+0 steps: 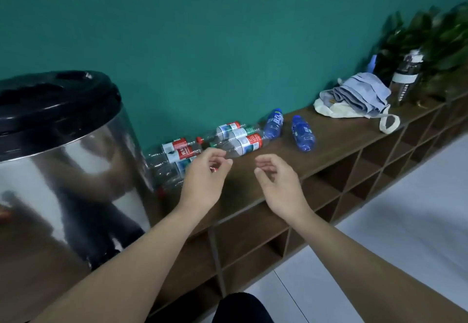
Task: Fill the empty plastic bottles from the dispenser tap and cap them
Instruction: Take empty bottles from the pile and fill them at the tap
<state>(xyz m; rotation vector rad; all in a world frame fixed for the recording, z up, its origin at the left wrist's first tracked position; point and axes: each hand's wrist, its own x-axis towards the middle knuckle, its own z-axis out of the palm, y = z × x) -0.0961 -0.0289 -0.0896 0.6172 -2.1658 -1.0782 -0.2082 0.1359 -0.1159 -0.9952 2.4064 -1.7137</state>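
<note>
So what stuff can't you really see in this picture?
- The dispenser's tap: the head view shows only the shiny steel drum and its black lid, cut off by the left edge.
- What the left hand pinches: a speck of red shows, curled fingers hide the rest.
- The clear bottles behind that hand: partly covered.
- Bottle labels: too small and blurred to read.
- The plant: blurred, cut off at the right edge.

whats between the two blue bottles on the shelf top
Nothing: in the head view only bare brown shelf top shows between the blue bottle nearer the wall and the other blue bottle. Both lie on their sides, apart.
</note>
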